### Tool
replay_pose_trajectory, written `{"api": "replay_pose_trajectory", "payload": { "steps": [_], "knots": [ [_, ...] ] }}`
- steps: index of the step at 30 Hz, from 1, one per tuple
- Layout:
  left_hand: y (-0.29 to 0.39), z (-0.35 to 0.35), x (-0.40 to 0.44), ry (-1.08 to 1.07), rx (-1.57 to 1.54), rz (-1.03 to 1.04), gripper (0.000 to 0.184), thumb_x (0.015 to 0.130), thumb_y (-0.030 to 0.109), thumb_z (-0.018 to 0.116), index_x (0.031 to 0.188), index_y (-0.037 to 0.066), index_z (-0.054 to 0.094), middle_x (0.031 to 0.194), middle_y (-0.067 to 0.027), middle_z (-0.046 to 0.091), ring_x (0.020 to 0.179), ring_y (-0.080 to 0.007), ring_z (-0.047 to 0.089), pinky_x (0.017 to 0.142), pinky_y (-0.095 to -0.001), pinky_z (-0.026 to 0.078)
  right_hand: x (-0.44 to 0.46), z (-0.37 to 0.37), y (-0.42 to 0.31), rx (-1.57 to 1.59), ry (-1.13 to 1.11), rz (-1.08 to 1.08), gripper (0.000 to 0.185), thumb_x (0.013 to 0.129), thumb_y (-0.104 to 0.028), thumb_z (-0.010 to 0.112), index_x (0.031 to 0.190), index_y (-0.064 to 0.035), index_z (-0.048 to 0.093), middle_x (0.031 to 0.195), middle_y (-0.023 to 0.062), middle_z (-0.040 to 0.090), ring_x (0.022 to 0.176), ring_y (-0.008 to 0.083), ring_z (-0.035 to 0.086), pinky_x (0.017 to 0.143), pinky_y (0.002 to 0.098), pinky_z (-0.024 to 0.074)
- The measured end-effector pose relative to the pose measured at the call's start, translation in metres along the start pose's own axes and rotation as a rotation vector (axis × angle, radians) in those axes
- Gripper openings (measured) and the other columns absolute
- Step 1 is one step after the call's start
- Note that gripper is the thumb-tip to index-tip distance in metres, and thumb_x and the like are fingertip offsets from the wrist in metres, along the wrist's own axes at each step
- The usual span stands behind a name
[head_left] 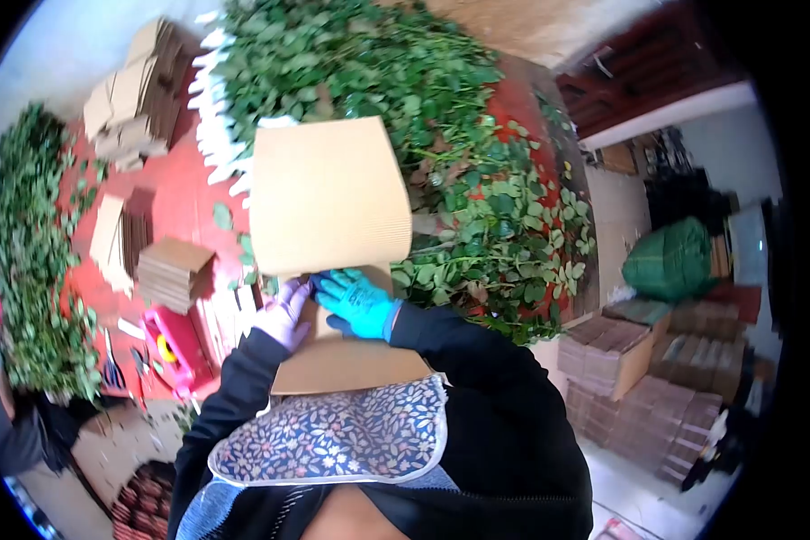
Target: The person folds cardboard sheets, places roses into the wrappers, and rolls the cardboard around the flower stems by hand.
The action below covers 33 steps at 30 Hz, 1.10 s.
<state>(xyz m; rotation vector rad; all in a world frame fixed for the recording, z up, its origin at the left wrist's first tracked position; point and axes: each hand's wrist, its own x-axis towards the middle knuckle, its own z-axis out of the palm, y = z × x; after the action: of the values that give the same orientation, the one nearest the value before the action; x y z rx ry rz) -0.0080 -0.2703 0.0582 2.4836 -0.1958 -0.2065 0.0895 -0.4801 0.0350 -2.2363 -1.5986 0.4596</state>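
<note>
Two gloved hands work at the cardboard (351, 369), which lies on the near edge of the tabletop (182, 171), in front of the person's flowered apron (333, 441). The right hand (360, 304), in a blue glove, lies palm down on it with the fingers spread. The left hand (283, 315), in a purple glove, has its fingertips close to those of the right; something dark shows between them, too small to name, and whether the left hand pinches it I cannot tell. Beyond both hands, a broad upper flap (328, 198) of the cardboard stands up toward the leaves (360, 63), which cover much of the tabletop.

To the left are small stacks of card (173, 270), a pink holder (178, 355) and some tools (142, 364). More greenery (27, 243) lies along the far left, near another person's sleeve (18, 441). On the right, a green sack (670, 261) sits behind bundled boxes (639, 387).
</note>
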Motion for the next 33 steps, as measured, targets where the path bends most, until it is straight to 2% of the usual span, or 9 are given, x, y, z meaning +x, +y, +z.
{"api": "replay_pose_trajectory", "payload": {
  "steps": [2, 6, 7, 10, 17, 20, 23, 25, 33],
  "knots": [
    [-0.001, 0.001, 0.003, -0.085, 0.048, -0.004, 0.073, 0.075, 0.021, 0.070, 0.141, 0.006, 0.042, 0.143, -0.0172, 0.042, 0.117, -0.0361, 0.056, 0.095, -0.0411, 0.050, 0.002, -0.011, -0.003, 0.022, -0.045, -0.015, 0.056, 0.085, -0.031, 0.062, 0.133, -0.0045, 0.054, 0.149, 0.0157, 0.042, 0.143, 0.0360, 0.030, 0.115, 0.0532, 0.0219],
    [0.002, -0.002, 0.006, -0.143, 0.101, -0.037, 0.068, 0.077, 0.023, 0.069, 0.138, 0.006, 0.045, 0.142, -0.0141, 0.043, 0.114, -0.0358, 0.058, 0.093, -0.0423, 0.052, 0.021, -0.101, -0.019, 0.265, -0.564, 0.003, 0.048, 0.091, -0.029, 0.058, 0.131, -0.0047, 0.055, 0.135, 0.0168, 0.055, 0.121, 0.0312, 0.055, 0.099, 0.0428, 0.0450],
    [0.003, -0.003, 0.008, -0.130, 0.057, -0.020, 0.068, 0.077, 0.024, 0.068, 0.138, 0.007, 0.044, 0.141, -0.0148, 0.043, 0.110, -0.0365, 0.060, 0.091, -0.0431, 0.053, 0.008, -0.091, -0.012, 0.344, -0.003, -0.273, 0.040, 0.090, -0.026, 0.061, 0.122, -0.0033, 0.059, 0.115, 0.0176, 0.064, 0.098, 0.0336, 0.064, 0.084, 0.0406, 0.0516],
    [-0.019, 0.014, 0.006, -0.239, -0.026, -0.097, 0.070, 0.077, 0.024, 0.069, 0.139, 0.007, 0.043, 0.141, -0.0146, 0.043, 0.109, -0.0366, 0.060, 0.090, -0.0434, 0.053, 0.029, -0.174, -0.026, 0.426, 0.259, -0.325, 0.035, 0.087, -0.022, 0.065, 0.116, -0.0021, 0.061, 0.104, 0.0171, 0.066, 0.092, 0.0360, 0.064, 0.079, 0.0436, 0.0520],
    [0.000, 0.000, 0.007, -0.138, 0.052, -0.071, 0.070, 0.076, 0.023, 0.074, 0.138, 0.008, 0.045, 0.139, -0.0144, 0.047, 0.119, -0.0368, 0.055, 0.098, -0.0431, 0.049, 0.067, -0.112, 0.070, 0.713, 0.051, -0.163, 0.047, 0.093, -0.043, 0.061, 0.116, -0.0027, 0.064, 0.111, 0.0151, 0.069, 0.097, 0.0235, 0.065, 0.088, 0.0373, 0.0496],
    [0.001, 0.002, 0.004, -0.137, 0.045, -0.058, 0.070, 0.077, 0.024, 0.073, 0.139, 0.009, 0.043, 0.141, -0.0141, 0.045, 0.117, -0.0383, 0.056, 0.099, -0.0435, 0.048, 0.069, -0.036, 0.134, 0.949, -0.444, 0.286, 0.062, 0.093, -0.052, 0.059, 0.135, -0.0072, 0.056, 0.129, 0.0114, 0.063, 0.111, 0.0171, 0.059, 0.098, 0.0315, 0.0445],
    [0.006, 0.001, 0.003, -0.137, 0.088, -0.052, 0.073, 0.077, 0.023, 0.072, 0.141, 0.008, 0.042, 0.144, -0.0134, 0.043, 0.118, -0.0377, 0.055, 0.098, -0.0432, 0.048, 0.072, -0.084, 0.095, 0.492, -0.519, 0.445, 0.063, 0.095, -0.052, 0.057, 0.140, -0.0091, 0.053, 0.138, 0.0082, 0.057, 0.119, 0.0141, 0.054, 0.102, 0.0304, 0.0420],
    [0.004, 0.003, -0.001, -0.142, 0.060, -0.075, 0.072, 0.077, 0.023, 0.071, 0.141, 0.007, 0.042, 0.144, -0.0133, 0.044, 0.117, -0.0376, 0.056, 0.098, -0.0432, 0.048, 0.087, -0.029, 0.119, 1.127, -0.460, 0.150, 0.060, 0.097, -0.051, 0.054, 0.140, -0.0093, 0.053, 0.141, 0.0078, 0.054, 0.124, 0.0139, 0.051, 0.105, 0.0298, 0.0396],
    [0.005, 0.000, -0.003, -0.133, 0.065, -0.061, 0.069, 0.077, 0.018, 0.067, 0.141, 0.007, 0.042, 0.144, -0.0122, 0.043, 0.112, -0.0342, 0.059, 0.090, -0.0425, 0.052, 0.082, -0.109, 0.074, 0.201, -0.261, 0.005, 0.040, 0.097, -0.043, 0.049, 0.120, -0.0135, 0.064, 0.109, 0.0172, 0.068, 0.101, 0.0368, 0.063, 0.089, 0.0441, 0.0500]
  ]
}}
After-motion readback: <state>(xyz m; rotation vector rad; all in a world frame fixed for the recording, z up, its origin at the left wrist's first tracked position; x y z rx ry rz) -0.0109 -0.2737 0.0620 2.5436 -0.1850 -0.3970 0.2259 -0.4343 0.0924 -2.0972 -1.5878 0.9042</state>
